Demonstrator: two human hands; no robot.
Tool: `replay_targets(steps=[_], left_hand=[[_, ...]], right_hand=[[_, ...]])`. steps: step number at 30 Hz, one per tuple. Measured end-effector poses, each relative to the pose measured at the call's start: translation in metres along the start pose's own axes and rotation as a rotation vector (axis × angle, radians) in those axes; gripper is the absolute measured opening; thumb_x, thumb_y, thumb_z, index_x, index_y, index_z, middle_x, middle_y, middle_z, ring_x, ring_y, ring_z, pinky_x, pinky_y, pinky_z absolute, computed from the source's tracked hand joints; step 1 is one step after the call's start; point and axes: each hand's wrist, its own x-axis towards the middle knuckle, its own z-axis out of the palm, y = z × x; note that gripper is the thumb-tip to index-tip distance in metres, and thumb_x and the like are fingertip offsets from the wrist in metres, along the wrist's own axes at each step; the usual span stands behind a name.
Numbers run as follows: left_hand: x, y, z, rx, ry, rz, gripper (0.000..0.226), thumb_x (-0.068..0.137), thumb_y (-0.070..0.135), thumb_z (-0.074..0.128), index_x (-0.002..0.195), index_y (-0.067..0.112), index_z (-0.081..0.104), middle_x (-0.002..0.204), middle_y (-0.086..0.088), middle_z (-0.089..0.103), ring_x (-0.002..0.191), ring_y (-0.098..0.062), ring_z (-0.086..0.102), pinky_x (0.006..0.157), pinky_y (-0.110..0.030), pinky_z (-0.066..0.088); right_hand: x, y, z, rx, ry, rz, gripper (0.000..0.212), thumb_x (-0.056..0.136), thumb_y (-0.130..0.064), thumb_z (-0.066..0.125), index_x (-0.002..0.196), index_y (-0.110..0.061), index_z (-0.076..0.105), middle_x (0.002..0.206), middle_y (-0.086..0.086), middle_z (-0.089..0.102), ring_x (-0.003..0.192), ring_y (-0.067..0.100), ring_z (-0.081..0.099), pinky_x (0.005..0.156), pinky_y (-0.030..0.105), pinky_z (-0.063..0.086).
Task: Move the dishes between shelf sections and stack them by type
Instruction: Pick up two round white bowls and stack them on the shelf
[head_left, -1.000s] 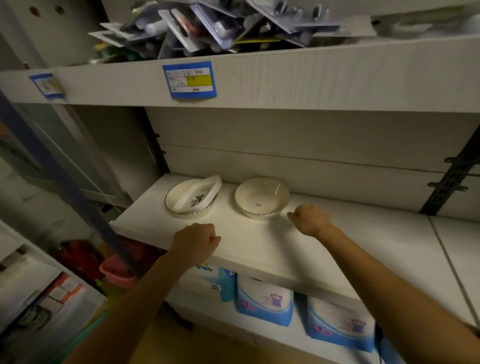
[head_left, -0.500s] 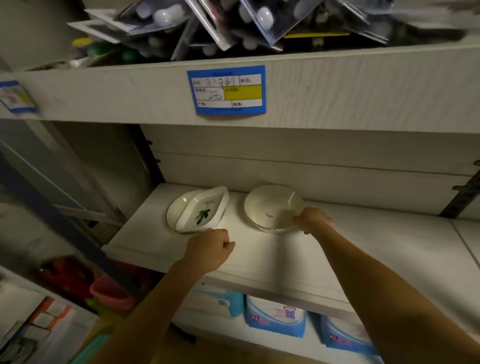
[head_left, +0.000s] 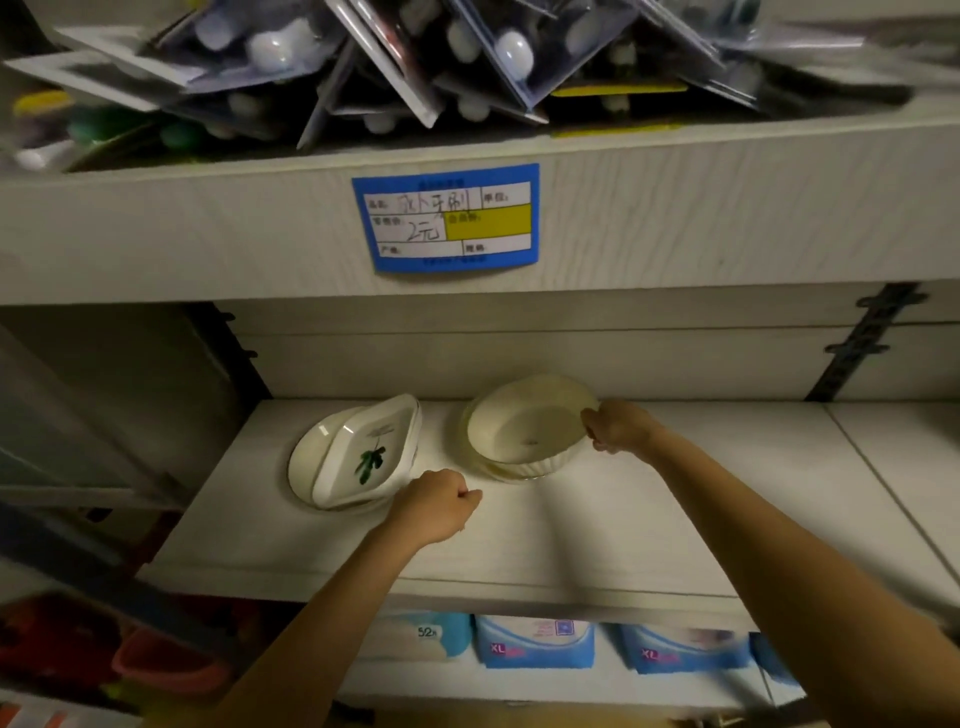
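A cream ribbed bowl is tilted up at its right side above another dish under it on the white shelf. My right hand grips that bowl's right rim. To the left lies a round gold-rimmed plate with a squarish white dish, painted with a green leaf, leaning inside it. My left hand is a closed fist resting on the shelf just right of the round plate, holding nothing.
The upper shelf edge carries a blue price label and a pile of blister packs overhangs it. Blue and white packages stand on the shelf below. A black bracket rail marks the section boundary at right.
My right hand has reached the cream bowl, taken its right rim and tipped it up. My left fist has moved a little forward toward the plates. The camera has come closer.
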Motion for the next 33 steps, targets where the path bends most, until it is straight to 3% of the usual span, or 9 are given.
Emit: replay_targets(steps=[4, 8, 10, 13, 15, 17, 20, 26, 33], left_hand=[[0.019, 0.014, 0.003, -0.199, -0.067, -0.156, 0.043, 0.098, 0.037, 0.031, 0.099, 0.001, 0.054, 0.102, -0.017, 0.073, 0.051, -0.017, 0.051, 0.053, -0.024, 0.046], [0.04, 0.019, 0.014, -0.419, -0.037, -0.26, 0.047, 0.098, 0.04, 0.028, 0.11, 0.0, 0.049, 0.077, -0.014, 0.068, 0.041, -0.015, 0.041, 0.039, -0.021, 0.035], [0.051, 0.019, 0.022, -0.555, -0.041, -0.294, 0.041, 0.099, 0.036, 0.031, 0.1, -0.001, 0.051, 0.062, -0.01, 0.057, 0.035, -0.013, 0.038, 0.033, -0.018, 0.028], [0.062, 0.019, 0.03, -0.708, -0.023, -0.306, 0.04, 0.097, 0.017, 0.034, 0.063, 0.004, 0.048, 0.047, -0.004, 0.045, 0.018, -0.005, 0.029, 0.027, -0.008, 0.016], [0.066, 0.019, 0.029, -0.738, -0.019, -0.299, 0.038, 0.093, 0.008, 0.034, 0.057, 0.005, 0.046, 0.035, 0.0, 0.042, 0.016, -0.003, 0.025, 0.027, -0.007, 0.013], [0.065, 0.021, 0.026, -0.73, -0.025, -0.276, 0.035, 0.091, 0.005, 0.034, 0.058, 0.004, 0.048, 0.038, -0.001, 0.042, 0.016, -0.003, 0.024, 0.027, -0.007, 0.012], [0.061, 0.021, 0.02, -0.672, -0.019, -0.214, 0.034, 0.09, 0.006, 0.034, 0.06, 0.003, 0.049, 0.044, -0.004, 0.042, 0.018, -0.004, 0.022, 0.029, -0.007, 0.011], [0.037, 0.027, 0.0, -0.578, -0.01, -0.02, 0.036, 0.089, 0.007, 0.038, 0.055, 0.005, 0.051, 0.028, 0.004, 0.038, 0.021, -0.005, 0.021, 0.032, -0.011, 0.013], [0.006, 0.051, -0.007, -0.507, -0.105, 0.154, 0.034, 0.091, 0.011, 0.041, 0.058, 0.008, 0.05, 0.031, 0.006, 0.041, 0.032, -0.007, 0.027, 0.037, -0.019, 0.021]], right_hand=[[-0.031, 0.021, -0.021, 0.126, 0.036, 0.0, 0.043, 0.089, -0.011, 0.038, 0.047, -0.011, 0.041, 0.049, 0.005, 0.046, 0.044, 0.017, 0.037, 0.051, 0.026, 0.031], [-0.067, 0.051, -0.036, 0.261, 0.077, 0.065, 0.04, 0.094, -0.011, 0.037, 0.055, -0.007, 0.046, 0.052, 0.006, 0.045, 0.045, 0.014, 0.035, 0.046, 0.021, 0.029], [-0.083, 0.066, -0.04, 0.32, 0.089, 0.111, 0.038, 0.097, -0.012, 0.035, 0.062, -0.006, 0.048, 0.055, 0.006, 0.045, 0.048, 0.013, 0.035, 0.046, 0.019, 0.029], [-0.103, 0.087, -0.042, 0.388, 0.124, 0.185, 0.035, 0.098, -0.013, 0.035, 0.067, -0.003, 0.048, 0.059, 0.008, 0.044, 0.051, 0.012, 0.034, 0.049, 0.021, 0.03], [-0.113, 0.098, -0.042, 0.406, 0.152, 0.227, 0.034, 0.098, -0.014, 0.035, 0.07, -0.002, 0.049, 0.06, 0.009, 0.045, 0.051, 0.013, 0.035, 0.05, 0.021, 0.03], [-0.122, 0.104, -0.04, 0.427, 0.167, 0.254, 0.034, 0.098, -0.013, 0.036, 0.069, -0.002, 0.049, 0.059, 0.008, 0.044, 0.051, 0.013, 0.035, 0.049, 0.021, 0.03], [-0.131, 0.109, -0.035, 0.478, 0.186, 0.282, 0.035, 0.098, -0.012, 0.036, 0.067, -0.003, 0.049, 0.057, 0.008, 0.044, 0.05, 0.013, 0.034, 0.049, 0.022, 0.029], [-0.157, 0.115, -0.033, 0.525, 0.259, 0.288, 0.034, 0.097, -0.013, 0.037, 0.068, -0.003, 0.05, 0.057, 0.006, 0.044, 0.049, 0.012, 0.034, 0.047, 0.02, 0.03], [-0.219, 0.13, -0.019, 0.622, 0.417, 0.337, 0.035, 0.098, -0.017, 0.039, 0.066, -0.006, 0.051, 0.057, 0.005, 0.044, 0.051, 0.012, 0.037, 0.051, 0.021, 0.034]])
